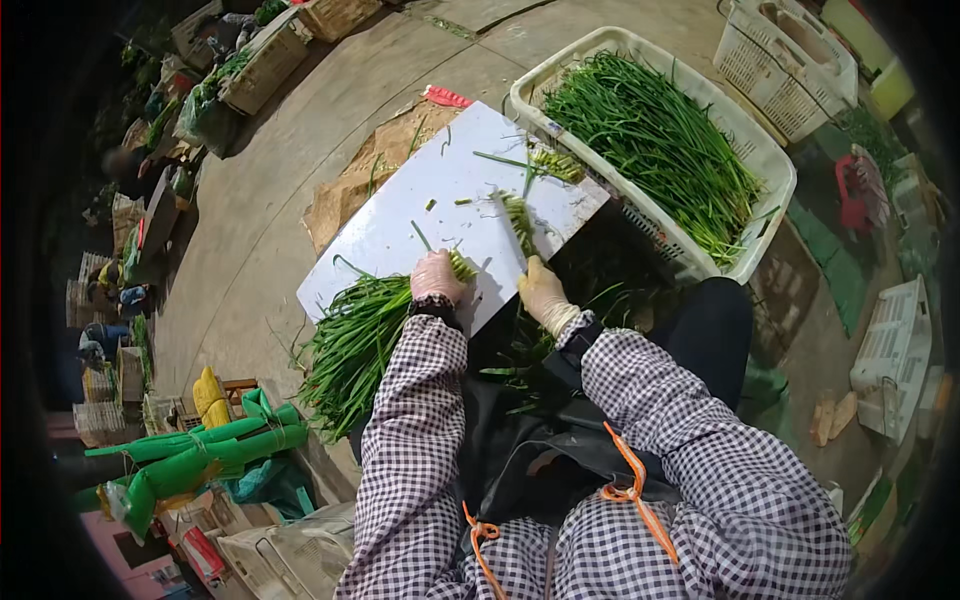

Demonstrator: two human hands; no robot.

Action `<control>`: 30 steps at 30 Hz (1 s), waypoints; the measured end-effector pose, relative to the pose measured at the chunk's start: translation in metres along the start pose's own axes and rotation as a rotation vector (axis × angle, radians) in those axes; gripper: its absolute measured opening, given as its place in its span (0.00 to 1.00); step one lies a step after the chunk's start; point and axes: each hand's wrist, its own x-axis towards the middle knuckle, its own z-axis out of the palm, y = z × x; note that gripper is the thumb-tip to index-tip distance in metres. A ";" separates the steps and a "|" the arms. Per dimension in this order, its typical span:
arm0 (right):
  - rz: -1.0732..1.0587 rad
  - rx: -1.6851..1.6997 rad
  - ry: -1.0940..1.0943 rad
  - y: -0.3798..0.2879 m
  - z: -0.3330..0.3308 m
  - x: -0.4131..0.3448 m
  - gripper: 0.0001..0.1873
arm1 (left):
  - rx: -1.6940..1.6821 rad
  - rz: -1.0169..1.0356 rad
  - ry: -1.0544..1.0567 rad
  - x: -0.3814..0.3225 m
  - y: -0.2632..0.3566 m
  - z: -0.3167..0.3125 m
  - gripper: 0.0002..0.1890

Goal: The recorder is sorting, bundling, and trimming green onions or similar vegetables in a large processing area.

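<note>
My gloved left hand (pixel 437 276) grips a thick bundle of green chives (pixel 360 337) near its pale cut ends. The leaves spill over the near left side of a white board (pixel 397 217). In my gloved right hand (pixel 543 291) is a knife (pixel 508 225), its blade angled away from me over the board. Trimmed stem ends (pixel 517 217) lie along the right side of the blade. Another small heap of stem ends (pixel 556 165) sits at the board's far right, with a few loose bits scattered on the white surface. The knife's handle is hidden in my fist.
A white plastic crate (pixel 630 165) full of chives (pixel 652 142) stands right of the board. Brown cardboard (pixel 375 176) lies beyond it. More crates (pixel 787 67) stand at far right. Green rolled bundles (pixel 202 450) lie at lower left; a person (pixel 225 34) is among crates at far left.
</note>
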 end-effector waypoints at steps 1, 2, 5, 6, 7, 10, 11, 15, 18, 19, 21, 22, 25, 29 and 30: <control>-0.003 -0.019 0.035 -0.002 -0.002 0.000 0.16 | -0.022 -0.018 0.031 -0.004 -0.002 0.001 0.29; -0.009 -0.060 0.031 -0.004 -0.003 -0.001 0.16 | -0.022 -0.021 0.041 -0.007 -0.003 0.001 0.28; -0.141 -0.198 0.045 -0.028 -0.005 -0.002 0.17 | -0.034 -0.101 -0.080 -0.014 -0.016 -0.006 0.33; -0.162 -0.270 0.046 -0.030 -0.013 0.007 0.18 | 0.048 -0.103 -0.036 -0.018 -0.008 -0.007 0.41; -0.178 -0.344 0.051 -0.027 -0.022 0.018 0.20 | 0.131 -0.100 0.005 -0.022 0.004 -0.007 0.50; -0.219 -0.498 0.081 -0.015 -0.025 0.051 0.24 | 0.117 -0.118 0.024 -0.050 0.022 -0.017 0.63; -0.193 -0.574 0.083 0.004 -0.035 0.069 0.23 | 0.068 -0.081 0.106 -0.060 0.040 -0.026 0.60; -0.288 -0.781 0.038 -0.040 -0.030 0.074 0.13 | -0.263 0.100 0.433 -0.141 0.042 -0.020 0.43; -0.586 -0.676 0.026 -0.092 0.000 0.077 0.14 | -0.801 0.075 0.355 -0.157 0.028 0.044 0.36; -0.685 -0.600 0.005 -0.106 0.013 0.076 0.16 | -1.070 -0.024 0.210 -0.156 0.027 0.062 0.36; -0.802 -0.563 -0.163 -0.126 0.033 0.080 0.22 | -1.742 -0.410 0.126 -0.150 0.039 0.055 0.28; -0.698 -0.574 -0.294 -0.139 0.041 0.077 0.26 | -1.949 -0.561 0.112 -0.142 0.033 0.059 0.26; -0.475 -0.598 -0.585 -0.155 0.057 0.076 0.32 | -2.231 -0.503 0.147 -0.134 0.002 0.089 0.21; -0.603 -0.523 -0.602 -0.146 0.088 0.050 0.35 | -2.555 -0.428 -0.031 -0.149 -0.014 0.063 0.29; -0.468 -0.668 -0.825 -0.164 0.093 0.043 0.36 | -2.375 -0.491 0.107 -0.152 -0.034 0.082 0.30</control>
